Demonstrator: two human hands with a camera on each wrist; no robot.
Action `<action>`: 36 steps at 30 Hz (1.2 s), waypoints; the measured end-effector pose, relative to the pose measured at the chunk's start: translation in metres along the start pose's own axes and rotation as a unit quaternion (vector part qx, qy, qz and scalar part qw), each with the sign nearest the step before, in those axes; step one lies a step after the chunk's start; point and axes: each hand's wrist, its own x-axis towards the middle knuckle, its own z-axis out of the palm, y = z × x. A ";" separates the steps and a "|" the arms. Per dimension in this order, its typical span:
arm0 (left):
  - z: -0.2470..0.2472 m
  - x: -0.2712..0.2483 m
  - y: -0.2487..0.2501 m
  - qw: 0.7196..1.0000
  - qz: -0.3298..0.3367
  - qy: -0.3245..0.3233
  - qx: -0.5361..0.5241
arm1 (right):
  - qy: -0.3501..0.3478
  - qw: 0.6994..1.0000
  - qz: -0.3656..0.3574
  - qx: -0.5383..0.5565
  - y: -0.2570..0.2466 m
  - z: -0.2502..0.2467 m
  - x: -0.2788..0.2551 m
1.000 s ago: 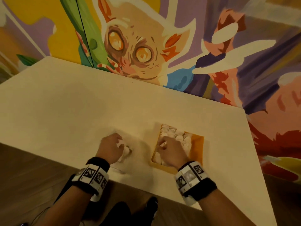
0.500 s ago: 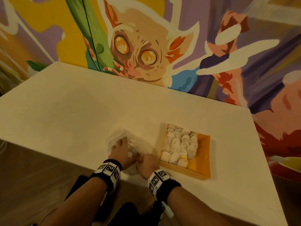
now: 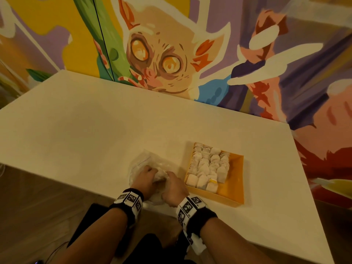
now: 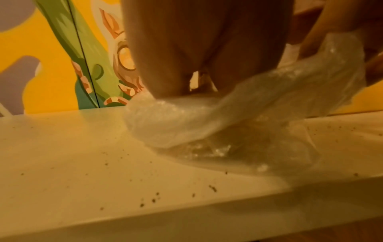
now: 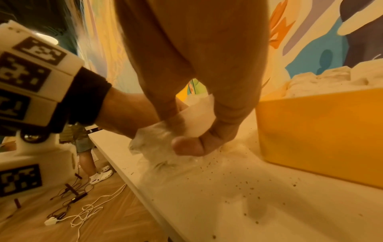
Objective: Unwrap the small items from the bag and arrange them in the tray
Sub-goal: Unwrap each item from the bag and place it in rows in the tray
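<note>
Beside the tray (image 3: 235, 195), both hands still grip the bag (image 3: 142, 164).

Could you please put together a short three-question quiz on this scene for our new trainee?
1. True or false: the tray lies to the right of the bag.
2. Which hand pinches a small white item at the bag? A) left hand B) right hand C) neither
3. Fill in: the tray's bare floor shows along its ____ side.

Key:
1. True.
2. B. The right wrist view shows the piece between thumb and fingers; the left hand grips the bag's plastic.
3. Right; white items fill the left part.
</note>
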 end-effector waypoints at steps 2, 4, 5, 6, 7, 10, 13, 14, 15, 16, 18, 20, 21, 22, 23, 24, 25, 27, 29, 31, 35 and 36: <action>-0.008 -0.004 0.000 1.000 0.010 0.001 -0.029 | -0.012 1.000 -0.010 -0.022 0.001 -0.003 0.000; -0.017 -0.009 0.000 0.999 0.020 0.011 -0.043 | -0.024 0.999 -0.005 -0.024 0.001 -0.006 -0.001; -0.021 -0.011 0.000 0.998 0.024 0.017 -0.047 | -0.027 0.999 -0.006 -0.024 0.001 -0.008 0.000; -0.026 -0.014 0.001 0.998 0.027 0.019 -0.053 | -0.032 0.999 -0.006 -0.025 0.001 -0.009 -0.001; -0.031 -0.015 0.001 0.997 0.028 0.022 -0.063 | -0.040 0.999 -0.005 -0.026 0.001 -0.011 0.000; -0.043 -0.016 0.001 0.994 0.012 0.015 -0.111 | -0.058 0.998 -0.005 -0.011 0.001 -0.015 0.001; -0.050 -0.015 0.001 0.988 -0.009 0.011 -0.155 | -0.073 0.997 0.003 0.011 0.002 -0.018 0.000; -0.052 -0.014 0.001 0.985 -0.014 0.012 -0.170 | -0.076 0.997 0.007 0.018 0.002 -0.019 -0.001; -0.052 -0.013 0.001 0.982 -0.020 0.014 -0.189 | -0.079 0.997 0.009 0.021 0.002 -0.019 -0.002; -0.053 -0.012 0.001 0.976 -0.025 0.017 -0.217 | -0.081 0.997 0.007 0.019 0.003 -0.020 -0.002; -0.053 -0.010 0.002 0.959 -0.030 0.024 -0.280 | -0.086 0.996 -0.002 0.017 0.002 -0.020 -0.003; -0.051 -0.008 0.005 0.936 -0.044 0.033 -0.347 | -0.085 0.996 -0.011 0.020 0.002 -0.020 -0.005; -0.052 -0.009 0.008 0.921 -0.063 0.035 -0.383 | -0.084 0.996 -0.014 0.020 0.001 -0.021 -0.006; -0.052 -0.009 0.012 0.904 -0.087 0.039 -0.417 | -0.082 0.996 -0.016 0.017 0.002 -0.022 -0.007; -0.052 -0.009 0.013 0.881 -0.110 0.046 -0.458 | -0.079 0.997 -0.017 0.013 0.002 -0.023 -0.008; -0.051 -0.008 0.012 0.852 -0.133 0.056 -0.503 | -0.078 0.997 -0.018 0.009 0.002 -0.024 -0.009; -0.051 -0.008 0.012 0.813 -0.159 0.067 -0.556 | -0.078 0.997 -0.017 0.006 0.001 -0.026 -0.010; -0.054 -0.011 0.011 0.740 -0.193 0.071 -0.641 | -0.075 0.997 -0.012 -0.004 0.000 -0.029 -0.012; -0.060 -0.016 0.012 0.703 -0.173 0.045 -0.688 | -0.053 0.997 -0.022 -0.047 0.000 -0.032 -0.012; -0.067 -0.022 0.017 0.686 -0.129 0.001 -0.716 | -0.009 0.992 -0.043 -0.117 -0.003 -0.034 -0.011; -0.072 -0.022 0.021 0.662 -0.090 -0.044 -0.743 | 0.051 0.990 -0.126 -0.037 -0.018 -0.039 -0.012; -0.070 -0.020 0.021 0.658 -0.090 -0.044 -0.747 | 0.050 0.989 -0.142 0.005 -0.022 -0.039 -0.013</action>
